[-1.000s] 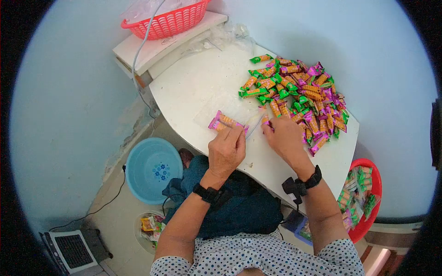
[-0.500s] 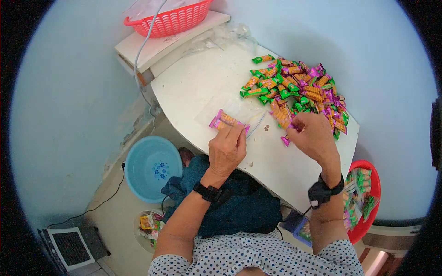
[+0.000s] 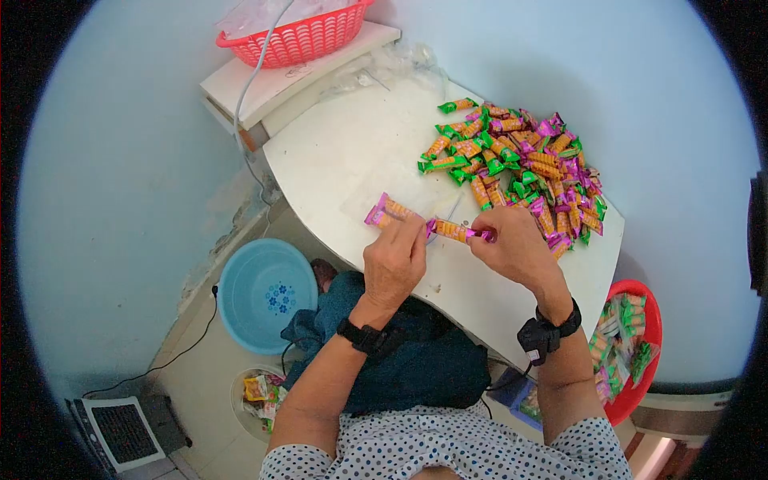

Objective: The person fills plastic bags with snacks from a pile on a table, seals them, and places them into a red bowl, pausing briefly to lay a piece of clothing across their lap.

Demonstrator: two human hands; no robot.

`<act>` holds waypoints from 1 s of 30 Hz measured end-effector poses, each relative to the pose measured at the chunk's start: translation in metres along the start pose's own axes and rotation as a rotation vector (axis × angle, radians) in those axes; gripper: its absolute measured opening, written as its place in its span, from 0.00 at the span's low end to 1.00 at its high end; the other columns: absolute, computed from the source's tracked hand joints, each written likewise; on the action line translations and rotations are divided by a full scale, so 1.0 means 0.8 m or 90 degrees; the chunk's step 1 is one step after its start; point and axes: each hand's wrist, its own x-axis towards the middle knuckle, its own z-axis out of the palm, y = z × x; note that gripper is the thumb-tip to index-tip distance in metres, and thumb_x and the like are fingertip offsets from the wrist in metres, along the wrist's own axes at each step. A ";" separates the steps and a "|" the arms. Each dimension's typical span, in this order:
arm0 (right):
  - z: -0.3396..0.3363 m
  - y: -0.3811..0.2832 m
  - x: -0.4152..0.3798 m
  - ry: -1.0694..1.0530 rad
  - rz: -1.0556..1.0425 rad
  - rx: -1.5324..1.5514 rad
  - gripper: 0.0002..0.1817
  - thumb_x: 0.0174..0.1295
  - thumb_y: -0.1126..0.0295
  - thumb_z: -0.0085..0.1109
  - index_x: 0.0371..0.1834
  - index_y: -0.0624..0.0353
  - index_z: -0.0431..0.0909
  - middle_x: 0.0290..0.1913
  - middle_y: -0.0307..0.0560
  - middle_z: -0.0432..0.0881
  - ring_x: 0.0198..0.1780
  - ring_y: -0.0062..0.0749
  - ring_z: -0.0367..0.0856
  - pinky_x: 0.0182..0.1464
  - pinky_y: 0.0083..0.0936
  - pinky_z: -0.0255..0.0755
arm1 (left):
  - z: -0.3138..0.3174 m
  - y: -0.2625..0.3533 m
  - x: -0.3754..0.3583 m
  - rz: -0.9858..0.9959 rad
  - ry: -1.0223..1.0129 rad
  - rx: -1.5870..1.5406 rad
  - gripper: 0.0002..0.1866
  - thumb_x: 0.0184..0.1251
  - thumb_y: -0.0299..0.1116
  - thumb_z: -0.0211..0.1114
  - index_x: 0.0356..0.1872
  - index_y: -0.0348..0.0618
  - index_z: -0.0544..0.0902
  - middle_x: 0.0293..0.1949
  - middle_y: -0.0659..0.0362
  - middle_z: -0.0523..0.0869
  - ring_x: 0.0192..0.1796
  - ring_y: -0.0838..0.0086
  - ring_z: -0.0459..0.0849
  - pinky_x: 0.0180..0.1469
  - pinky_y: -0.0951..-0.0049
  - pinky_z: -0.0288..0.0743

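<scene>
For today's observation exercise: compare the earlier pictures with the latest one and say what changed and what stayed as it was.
The right hand went out to the candy pile, took hold of a purple-wrapped candy and brought it back toward the left hand. The left hand kept its place at the clear bag holding purple candies. The pile, red basket and blue basin stayed put.

The right hand (image 3: 512,248) has come back from the candy pile (image 3: 528,172) with 1 purple-ended candy (image 3: 458,232), now held at the clear bag's (image 3: 400,196) mouth beside the left hand (image 3: 394,260).
</scene>
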 end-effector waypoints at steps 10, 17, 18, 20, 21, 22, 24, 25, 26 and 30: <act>0.055 0.009 0.021 0.066 0.152 0.339 0.20 0.57 0.76 0.66 0.53 0.67 0.76 0.26 0.50 0.83 0.28 0.30 0.85 0.29 0.28 0.78 | -0.004 0.003 0.001 0.017 -0.044 -0.017 0.06 0.62 0.24 0.66 0.39 0.42 0.81 0.28 0.55 0.80 0.29 0.58 0.82 0.29 0.61 0.77; 0.079 0.011 0.025 0.116 0.171 0.558 0.26 0.60 0.82 0.60 0.62 0.68 0.67 0.27 0.52 0.82 0.26 0.28 0.85 0.24 0.24 0.79 | -0.010 0.008 0.004 0.004 -0.091 -0.026 0.07 0.59 0.21 0.68 0.38 0.39 0.83 0.30 0.51 0.84 0.29 0.57 0.84 0.30 0.63 0.78; 0.080 0.013 0.028 0.104 0.180 0.535 0.25 0.59 0.81 0.60 0.62 0.68 0.68 0.27 0.52 0.83 0.26 0.28 0.85 0.24 0.25 0.78 | -0.010 0.008 0.004 0.008 -0.094 -0.027 0.07 0.59 0.21 0.68 0.38 0.39 0.83 0.30 0.51 0.84 0.29 0.57 0.84 0.30 0.63 0.78; 0.082 0.015 0.031 0.090 0.193 0.465 0.26 0.59 0.79 0.61 0.61 0.67 0.69 0.28 0.53 0.84 0.26 0.31 0.85 0.25 0.29 0.78 | -0.010 0.009 0.005 0.016 -0.103 -0.029 0.06 0.59 0.21 0.68 0.38 0.39 0.83 0.30 0.51 0.84 0.29 0.57 0.84 0.30 0.63 0.77; 0.083 0.015 0.032 0.089 0.195 0.418 0.26 0.58 0.78 0.63 0.61 0.66 0.69 0.28 0.53 0.84 0.26 0.33 0.86 0.27 0.31 0.78 | -0.011 0.011 0.006 0.020 -0.108 -0.029 0.06 0.60 0.21 0.68 0.38 0.39 0.83 0.30 0.51 0.84 0.29 0.57 0.84 0.30 0.63 0.77; 0.085 0.015 0.033 0.087 0.197 0.371 0.26 0.58 0.77 0.64 0.61 0.65 0.70 0.29 0.53 0.84 0.27 0.36 0.86 0.28 0.34 0.78 | -0.012 0.012 0.006 0.025 -0.112 -0.029 0.06 0.60 0.22 0.68 0.38 0.39 0.83 0.30 0.52 0.84 0.29 0.57 0.84 0.30 0.63 0.78; 0.093 0.015 0.035 0.117 0.160 0.257 0.27 0.56 0.74 0.65 0.61 0.63 0.71 0.29 0.54 0.85 0.29 0.43 0.86 0.32 0.39 0.77 | -0.013 0.011 0.006 0.025 -0.132 -0.020 0.07 0.59 0.22 0.68 0.38 0.39 0.84 0.30 0.52 0.84 0.29 0.57 0.84 0.30 0.63 0.78; 0.095 0.014 0.035 0.131 0.141 0.200 0.28 0.56 0.73 0.66 0.61 0.62 0.72 0.30 0.54 0.85 0.31 0.47 0.86 0.34 0.42 0.77 | -0.013 0.012 0.005 0.025 -0.142 -0.016 0.07 0.59 0.22 0.68 0.39 0.39 0.84 0.30 0.52 0.84 0.29 0.57 0.84 0.30 0.63 0.78; 0.096 0.011 0.035 0.129 0.116 0.175 0.28 0.56 0.72 0.66 0.62 0.62 0.71 0.30 0.54 0.85 0.32 0.49 0.85 0.36 0.44 0.77 | -0.010 0.010 0.005 0.034 -0.125 -0.021 0.06 0.60 0.23 0.68 0.38 0.40 0.83 0.29 0.53 0.82 0.28 0.58 0.83 0.30 0.63 0.77; 0.097 0.006 0.035 0.141 0.045 0.159 0.27 0.58 0.73 0.64 0.63 0.60 0.70 0.30 0.55 0.84 0.35 0.54 0.83 0.39 0.48 0.76 | -0.005 0.008 0.003 0.046 -0.088 -0.031 0.05 0.60 0.25 0.67 0.37 0.42 0.82 0.26 0.55 0.78 0.26 0.58 0.81 0.28 0.62 0.76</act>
